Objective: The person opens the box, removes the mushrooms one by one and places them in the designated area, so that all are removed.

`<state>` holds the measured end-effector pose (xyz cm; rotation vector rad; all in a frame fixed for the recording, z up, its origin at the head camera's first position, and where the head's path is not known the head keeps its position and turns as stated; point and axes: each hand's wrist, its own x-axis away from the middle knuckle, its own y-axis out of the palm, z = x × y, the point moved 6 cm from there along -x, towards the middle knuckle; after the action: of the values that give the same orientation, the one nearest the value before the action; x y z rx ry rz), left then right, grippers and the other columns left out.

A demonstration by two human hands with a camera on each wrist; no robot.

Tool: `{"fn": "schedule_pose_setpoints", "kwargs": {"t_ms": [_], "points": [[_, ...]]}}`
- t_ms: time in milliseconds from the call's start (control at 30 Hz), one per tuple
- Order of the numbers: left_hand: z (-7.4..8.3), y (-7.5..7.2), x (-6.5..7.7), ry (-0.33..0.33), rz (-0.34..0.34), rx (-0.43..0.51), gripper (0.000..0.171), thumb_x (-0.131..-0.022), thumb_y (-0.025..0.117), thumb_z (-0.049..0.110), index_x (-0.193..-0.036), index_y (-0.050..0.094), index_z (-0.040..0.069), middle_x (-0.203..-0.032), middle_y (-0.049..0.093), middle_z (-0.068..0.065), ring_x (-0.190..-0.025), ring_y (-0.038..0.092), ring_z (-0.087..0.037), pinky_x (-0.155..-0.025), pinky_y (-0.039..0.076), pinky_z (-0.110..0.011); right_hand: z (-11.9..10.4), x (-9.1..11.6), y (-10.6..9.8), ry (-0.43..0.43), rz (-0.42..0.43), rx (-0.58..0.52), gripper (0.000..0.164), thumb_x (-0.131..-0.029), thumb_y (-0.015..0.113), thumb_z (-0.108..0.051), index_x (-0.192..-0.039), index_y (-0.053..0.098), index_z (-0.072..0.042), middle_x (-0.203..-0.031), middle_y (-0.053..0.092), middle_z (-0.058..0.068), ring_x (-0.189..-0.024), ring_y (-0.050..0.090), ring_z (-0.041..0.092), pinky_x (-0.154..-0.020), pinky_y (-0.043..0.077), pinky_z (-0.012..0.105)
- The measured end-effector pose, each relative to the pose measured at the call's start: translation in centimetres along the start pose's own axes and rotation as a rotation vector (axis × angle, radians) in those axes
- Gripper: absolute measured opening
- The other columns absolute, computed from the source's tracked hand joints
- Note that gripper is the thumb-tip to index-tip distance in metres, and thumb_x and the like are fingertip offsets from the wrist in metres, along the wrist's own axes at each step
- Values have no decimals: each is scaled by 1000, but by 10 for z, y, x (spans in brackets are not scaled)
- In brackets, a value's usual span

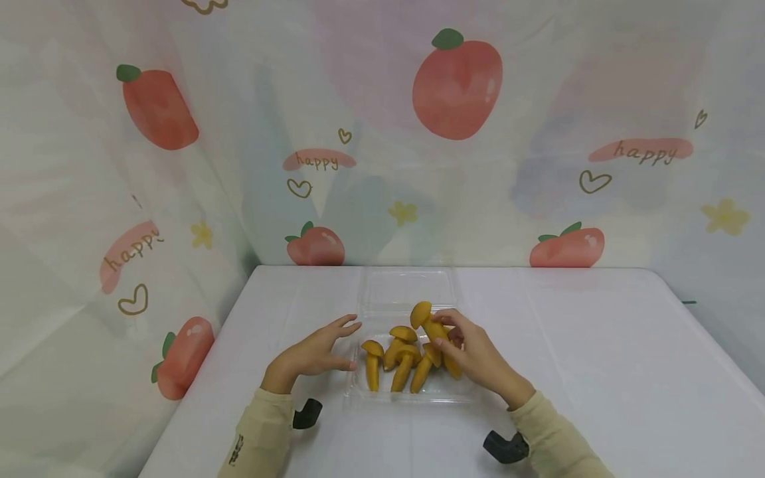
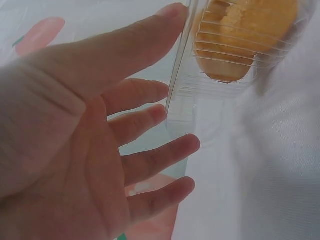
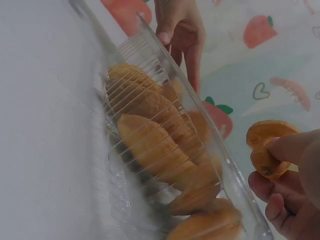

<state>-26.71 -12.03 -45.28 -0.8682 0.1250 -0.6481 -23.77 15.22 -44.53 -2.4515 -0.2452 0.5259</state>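
Observation:
A yellow-brown mushroom, cap up and to the left, is pinched between the thumb and fingers of my right hand, above the right part of a clear plastic box. The right wrist view shows that held mushroom outside the box wall. Several more mushrooms lie in the box, stems toward me. My left hand is at the box's left side, fingers spread and holding nothing. In the left wrist view its thumb is at the box edge; whether it touches is hard to tell.
The box's clear lid is folded back flat toward the far table edge. A white cloth covers the table. Printed fabric with peaches and hearts hangs behind and at the left. A black piece sits by each wrist.

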Motion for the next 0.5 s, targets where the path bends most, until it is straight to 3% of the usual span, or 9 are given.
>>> {"fn": "schedule_pose_setpoints", "kwargs": {"t_ms": [233,500], "points": [[-2,1,0,11,-25,-1,82,-89,78,22,-157,35,6,-170,19,-15,-155,22,-40,-122,25,-63,1,1,-8,39,31,-29,61,-95,68,-5,-146,35,-11,-128,65,28,-89,70,20,-74,57,25],[-3,2,1,26,-47,22,83,-90,78,20,-158,32,6,-170,16,-15,-156,21,-40,-122,25,-63,-2,2,-16,3,50,-26,76,-98,65,-6,-160,24,-21,-131,61,29,-82,69,19,-70,55,25]]}}
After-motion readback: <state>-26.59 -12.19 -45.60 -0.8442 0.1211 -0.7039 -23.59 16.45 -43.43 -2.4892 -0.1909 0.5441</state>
